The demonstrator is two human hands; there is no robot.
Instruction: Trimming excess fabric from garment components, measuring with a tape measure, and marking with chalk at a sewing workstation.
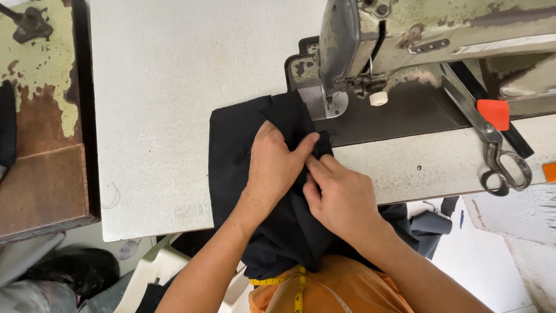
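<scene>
Black fabric [243,156] lies flat on the white worktop [156,87], its far edge tucked up near the presser foot [329,104] of an old green-grey sewing machine [417,29], its near end hanging off the worktop edge into the person's lap. Left hand [272,165] presses palm-down on the cloth, fingers mostly flat, thumb stretched toward the right hand. Right hand [339,194] sits just beside it, thumb and forefinger pinched shut on a small fold of the fabric; the two hands touch at the fold. Risks, as a judgement: the fold is small and held only by fingertips, so it could slip or shift out of line if either hand eases off; both sets of fingers are near the needle area just beyond them, so a push too far forward could bring fingertips under the foot; the hanging part of the cloth could drag the piece back off the worktop. Around: heavy metal scissors [492,139] lie well to the right of the right hand, next to an orange-red block [493,113] on a dark strip; a white knob [379,98] sits beyond the right hand by the foot. Yellow tape measure [298,290] hangs over the orange shirt [336,290] below the hands. Rusty peeling table [40,87] stands far left. Machine head blocks the path straight ahead.
</scene>
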